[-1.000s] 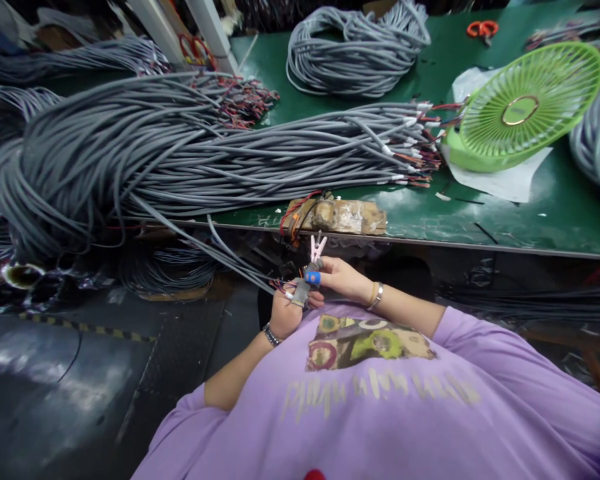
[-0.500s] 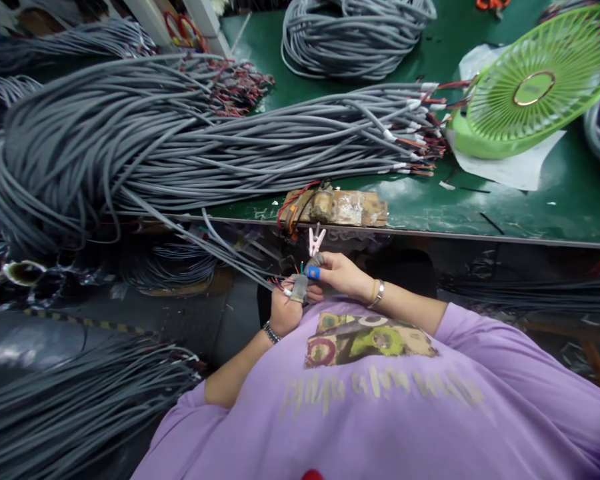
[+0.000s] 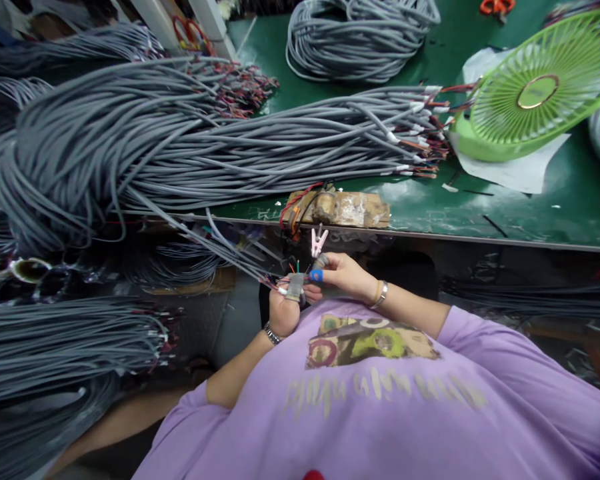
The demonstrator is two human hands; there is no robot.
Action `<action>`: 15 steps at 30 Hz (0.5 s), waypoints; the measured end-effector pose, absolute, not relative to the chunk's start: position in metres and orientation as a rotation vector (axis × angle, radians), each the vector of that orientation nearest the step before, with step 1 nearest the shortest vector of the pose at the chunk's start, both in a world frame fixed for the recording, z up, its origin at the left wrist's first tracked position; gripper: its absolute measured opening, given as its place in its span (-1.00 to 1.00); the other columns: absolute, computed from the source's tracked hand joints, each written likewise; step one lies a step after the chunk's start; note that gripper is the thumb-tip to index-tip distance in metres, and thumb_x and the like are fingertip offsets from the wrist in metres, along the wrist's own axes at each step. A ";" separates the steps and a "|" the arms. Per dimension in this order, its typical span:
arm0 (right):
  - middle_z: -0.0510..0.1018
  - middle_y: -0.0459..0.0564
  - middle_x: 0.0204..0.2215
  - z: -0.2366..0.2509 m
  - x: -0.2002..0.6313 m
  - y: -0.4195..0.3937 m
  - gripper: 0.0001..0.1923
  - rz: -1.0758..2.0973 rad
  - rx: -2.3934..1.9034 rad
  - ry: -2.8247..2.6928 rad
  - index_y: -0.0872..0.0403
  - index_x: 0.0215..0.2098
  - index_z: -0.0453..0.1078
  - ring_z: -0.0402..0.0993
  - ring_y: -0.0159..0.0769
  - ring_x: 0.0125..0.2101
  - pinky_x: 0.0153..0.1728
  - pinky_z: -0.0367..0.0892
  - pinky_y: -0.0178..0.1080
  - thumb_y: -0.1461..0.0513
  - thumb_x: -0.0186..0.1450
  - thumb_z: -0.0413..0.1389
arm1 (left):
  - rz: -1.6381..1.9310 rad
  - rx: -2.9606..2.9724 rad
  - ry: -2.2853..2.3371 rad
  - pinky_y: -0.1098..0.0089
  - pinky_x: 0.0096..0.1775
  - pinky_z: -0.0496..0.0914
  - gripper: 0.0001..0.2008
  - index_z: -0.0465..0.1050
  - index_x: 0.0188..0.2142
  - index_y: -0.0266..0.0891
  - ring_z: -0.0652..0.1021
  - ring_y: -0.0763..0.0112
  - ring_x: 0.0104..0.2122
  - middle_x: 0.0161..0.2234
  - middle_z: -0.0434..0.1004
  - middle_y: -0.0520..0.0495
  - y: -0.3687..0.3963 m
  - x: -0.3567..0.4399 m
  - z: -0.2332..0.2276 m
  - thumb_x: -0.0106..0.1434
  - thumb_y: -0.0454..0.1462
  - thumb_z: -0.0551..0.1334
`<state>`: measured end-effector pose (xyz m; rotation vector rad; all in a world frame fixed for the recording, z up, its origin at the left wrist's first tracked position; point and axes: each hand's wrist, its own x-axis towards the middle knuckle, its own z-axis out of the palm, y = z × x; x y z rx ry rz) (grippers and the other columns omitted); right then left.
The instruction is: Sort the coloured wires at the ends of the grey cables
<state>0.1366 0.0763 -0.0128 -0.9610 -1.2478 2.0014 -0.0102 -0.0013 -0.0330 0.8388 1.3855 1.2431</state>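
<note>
Head view: a grey cable end point(image 3: 280, 285), its thin coloured wires point(image 3: 294, 267) fanned upward, is pinched in the left hand point(image 3: 286, 308), whose taped thumb and fingers are closed on it just below the front edge of the bench point(image 3: 530, 227). The right hand point(image 3: 341, 275) lies touching the left hand on its right side; its fingers, one capped in blue point(image 3: 317, 275), are closed around a small pink tool point(image 3: 319, 241) whose forked tip rises just above and to the right of the wires. From the left hand's grip the cable runs up and to the left, so its long axis slants from the hands toward the large grey cable bundle point(image 3: 145, 147) draped over the bench edge; the stripped tips lie between the two hands, nearer the left, with the pink tool close by but apart from them as far as can be told. Just beyond the hands a brown taped block point(image 3: 347, 209) with red and orange leads sits on the bench edge. Farther out, to the right, a green fan point(image 3: 535, 93) lies tilted on white paper point(image 3: 517, 175); a coiled grey bundle point(image 3: 360, 37) and orange scissors point(image 3: 497, 7) rest at the far side. Left of the hands and below them, more cable bundles point(image 3: 65, 340) lie off the bench.
</note>
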 end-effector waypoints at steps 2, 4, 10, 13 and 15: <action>0.38 -0.19 -0.61 -0.014 0.138 0.076 -0.59 2.017 -0.956 -1.243 0.15 -0.55 0.32 0.19 -0.50 -0.55 -0.48 0.15 -0.34 0.06 -0.09 0.38 | 1.246 0.814 1.375 0.39 -0.51 0.47 -0.55 0.48 -0.36 -0.31 0.60 0.33 -0.58 -0.52 0.62 -0.13 -0.001 -0.010 -0.033 0.21 0.08 0.20; 0.37 -0.19 -0.63 -0.016 0.138 0.077 -0.61 2.027 -0.971 -1.221 0.15 -0.56 0.33 0.18 -0.51 -0.57 -0.50 0.12 -0.35 0.08 -0.09 0.37 | 1.247 0.777 1.345 0.41 -0.54 0.45 -0.56 0.48 -0.36 -0.30 0.57 0.37 -0.62 -0.54 0.60 -0.10 0.000 -0.009 -0.032 0.20 0.08 0.21; 0.31 -0.23 -0.67 -0.026 0.137 0.082 -0.60 2.139 -1.010 -0.924 0.12 -0.52 0.31 0.14 -0.53 -0.64 -0.59 0.13 -0.38 0.06 -0.08 0.37 | 1.171 0.784 1.263 0.44 -0.59 0.40 -0.59 0.49 -0.45 -0.30 0.51 0.43 -0.68 -0.60 0.56 -0.08 -0.003 -0.010 -0.032 0.19 0.04 0.24; 0.37 -0.18 -0.60 -0.024 0.138 0.084 -0.60 2.318 -0.973 -0.807 0.13 -0.46 0.34 0.20 -0.53 -0.61 -0.60 0.18 -0.41 0.05 -0.04 0.37 | 1.155 0.812 1.231 0.43 -0.59 0.40 -0.59 0.51 -0.45 -0.29 0.51 0.41 -0.68 -0.60 0.57 -0.09 -0.004 -0.011 -0.033 0.19 0.04 0.24; 0.38 -0.17 -0.59 -0.021 0.139 0.086 -0.61 2.414 -0.909 -0.818 0.14 -0.44 0.36 0.23 -0.53 -0.59 -0.58 0.21 -0.42 0.08 -0.04 0.38 | 1.131 0.839 1.236 0.43 -0.59 0.39 -0.56 0.51 -0.49 -0.29 0.51 0.40 -0.67 -0.61 0.56 -0.11 -0.004 -0.012 -0.032 0.20 0.06 0.22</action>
